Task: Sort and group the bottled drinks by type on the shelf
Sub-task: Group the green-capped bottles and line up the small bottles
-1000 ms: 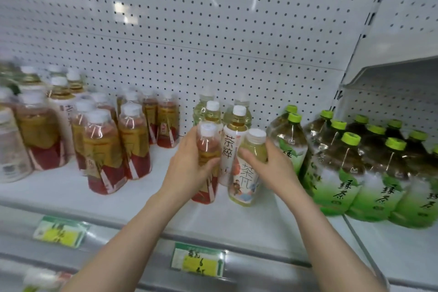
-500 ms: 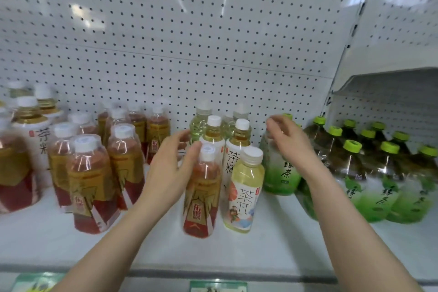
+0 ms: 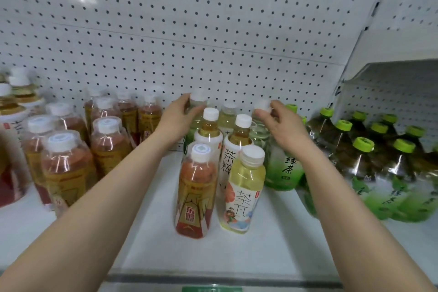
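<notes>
At the back of the middle cluster stand two pale green bottles with white caps. My left hand [image 3: 176, 121] curls round the neck of the left pale bottle [image 3: 198, 102]. My right hand [image 3: 283, 125] pinches the cap of the right pale bottle [image 3: 262, 125]. In front of them stand two white-labelled amber tea bottles [image 3: 209, 130], then a red-orange tea bottle [image 3: 196, 187] and a pale yellow bottle [image 3: 244, 187] at the front. Several red-orange bottles [image 3: 68, 166] are grouped to the left. Green-capped green tea bottles [image 3: 360, 163] fill the right.
The bottles stand on a white shelf [image 3: 151, 232] backed by a white pegboard [image 3: 213, 31]. A higher shelf [image 3: 391, 64] juts out at the upper right. More white-labelled bottles [image 3: 14, 106] are at the far left. A green price tag [image 3: 212, 289] sits on the front rail.
Both hands have left the two front bottles and reached to the back row. My left hand now holds the back left pale bottle, and my right hand its neighbour's cap.
</notes>
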`<state>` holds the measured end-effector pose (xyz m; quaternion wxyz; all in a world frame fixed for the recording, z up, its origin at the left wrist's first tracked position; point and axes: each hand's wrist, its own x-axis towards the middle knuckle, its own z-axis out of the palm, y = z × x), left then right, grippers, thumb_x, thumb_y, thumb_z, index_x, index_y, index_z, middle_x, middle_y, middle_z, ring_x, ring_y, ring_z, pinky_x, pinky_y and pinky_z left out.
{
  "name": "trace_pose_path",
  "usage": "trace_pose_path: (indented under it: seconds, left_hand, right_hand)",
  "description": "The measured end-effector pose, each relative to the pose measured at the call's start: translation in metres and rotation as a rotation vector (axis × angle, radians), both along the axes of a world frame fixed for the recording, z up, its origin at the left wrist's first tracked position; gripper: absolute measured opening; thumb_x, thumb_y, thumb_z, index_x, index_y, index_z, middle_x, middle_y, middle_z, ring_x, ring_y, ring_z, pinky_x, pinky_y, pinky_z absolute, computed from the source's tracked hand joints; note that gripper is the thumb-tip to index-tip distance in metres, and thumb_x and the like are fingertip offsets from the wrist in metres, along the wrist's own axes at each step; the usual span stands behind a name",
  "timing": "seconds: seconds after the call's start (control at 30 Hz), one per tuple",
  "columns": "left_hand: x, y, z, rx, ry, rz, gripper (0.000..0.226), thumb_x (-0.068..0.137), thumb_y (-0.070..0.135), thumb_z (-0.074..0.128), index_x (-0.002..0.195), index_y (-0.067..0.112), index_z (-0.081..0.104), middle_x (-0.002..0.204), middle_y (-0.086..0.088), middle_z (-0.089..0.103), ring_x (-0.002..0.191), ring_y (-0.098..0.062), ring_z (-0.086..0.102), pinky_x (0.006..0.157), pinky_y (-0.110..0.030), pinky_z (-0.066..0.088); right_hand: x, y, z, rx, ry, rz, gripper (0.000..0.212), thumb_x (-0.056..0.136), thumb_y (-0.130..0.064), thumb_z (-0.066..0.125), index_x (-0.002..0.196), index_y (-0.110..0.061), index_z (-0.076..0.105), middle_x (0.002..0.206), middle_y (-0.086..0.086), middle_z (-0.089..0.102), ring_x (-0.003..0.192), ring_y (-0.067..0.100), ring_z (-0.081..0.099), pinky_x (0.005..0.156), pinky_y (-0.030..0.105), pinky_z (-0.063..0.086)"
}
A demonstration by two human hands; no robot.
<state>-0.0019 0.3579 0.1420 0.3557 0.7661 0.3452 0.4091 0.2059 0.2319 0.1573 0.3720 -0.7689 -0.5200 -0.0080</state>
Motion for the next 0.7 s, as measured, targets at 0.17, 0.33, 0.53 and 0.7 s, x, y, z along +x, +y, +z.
trace_pose_path:
  seconds: [0.17,0.33,0.53,0.7]
  left_hand:
    - [-0.019,-0.013,-0.009,0.069,-0.056,0.121,0.035,0.098,0.030,0.053,0.131,0.018,0.052,0.112,0.010,0.058,0.101,-0.010,0.058,0.074,-0.015,0.043]
    - [-0.051,-0.042,-0.014,0.136,-0.056,0.134,0.039,0.099,0.030,0.052,0.135,0.017,0.048,0.114,0.014,0.052,0.105,-0.004,0.052,0.078,-0.013,0.040]
    - [-0.078,-0.073,-0.023,0.213,-0.029,0.080,0.040,0.098,0.037,0.051,0.135,0.022,0.048,0.120,0.016,0.055,0.111,-0.006,0.054,0.091,-0.024,0.043]
    - [-0.091,-0.078,-0.032,0.143,-0.050,0.077,0.064,0.092,0.051,0.054,0.146,0.022,0.037,0.142,0.006,0.051,0.127,-0.012,0.050,0.106,-0.042,0.043]
  right_hand:
    - [0.000,-0.040,-0.001,0.010,-0.065,-0.037,0.064,0.092,-0.064,0.049,0.133,-0.015,0.054,0.124,0.006,0.066,0.110,0.027,0.063,0.093,0.044,0.052]
    - [-0.018,-0.075,-0.006,0.072,-0.046,-0.052,0.052,0.094,-0.060,0.049,0.123,-0.018,0.057,0.110,0.001,0.066,0.099,0.024,0.063,0.087,0.044,0.051]
    - [-0.045,-0.099,-0.023,0.228,0.035,-0.118,0.046,0.097,-0.056,0.047,0.124,-0.019,0.052,0.103,-0.007,0.060,0.094,0.019,0.058,0.075,0.035,0.047]
    - [-0.059,-0.101,-0.040,0.271,0.200,-0.112,0.051,0.095,-0.054,0.053,0.136,-0.024,0.046,0.124,-0.009,0.053,0.113,0.009,0.049,0.095,0.030,0.037]
